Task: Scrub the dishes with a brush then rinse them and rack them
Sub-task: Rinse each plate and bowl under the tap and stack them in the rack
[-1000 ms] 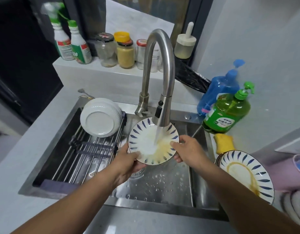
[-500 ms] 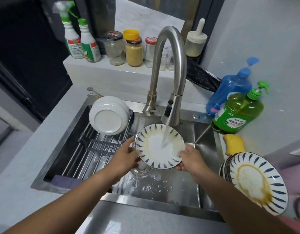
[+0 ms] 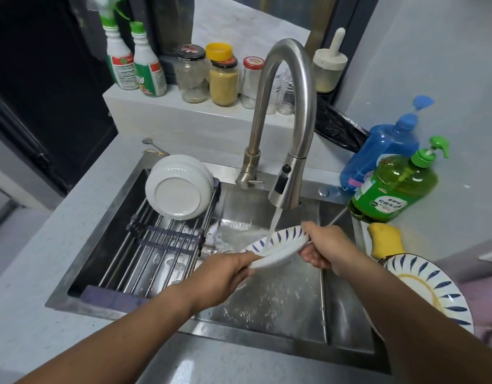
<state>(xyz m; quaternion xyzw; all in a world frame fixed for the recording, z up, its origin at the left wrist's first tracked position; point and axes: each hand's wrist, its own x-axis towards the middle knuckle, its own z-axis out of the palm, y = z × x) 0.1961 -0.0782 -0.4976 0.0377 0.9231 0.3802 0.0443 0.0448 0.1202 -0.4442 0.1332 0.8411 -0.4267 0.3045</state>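
From the head camera, the left hand (image 3: 225, 273) grips the near-left edge of a white plate with blue dashes (image 3: 278, 246), fingers curled round its rim; the right hand (image 3: 323, 245) grips the far-right edge, thumb on top and fingers curled beneath; the plate is held over the steel sink (image 3: 267, 300), tilted so its face turns away from the camera, with its edge under the running water (image 3: 275, 220) from the curved tap (image 3: 289, 120); a stack of white bowls (image 3: 178, 187) leans on its side on the roll-up rack (image 3: 161, 245) across the left half of the sink; on the counter to the right lies a dirty plate (image 3: 436, 289) with a yellow smear, touching a yellow sponge (image 3: 384, 239); behind them stand a green soap bottle (image 3: 394, 189) and a blue bottle (image 3: 386, 151); jars (image 3: 222, 76) and two spray bottles (image 3: 134, 59) line the ledge behind the tap.
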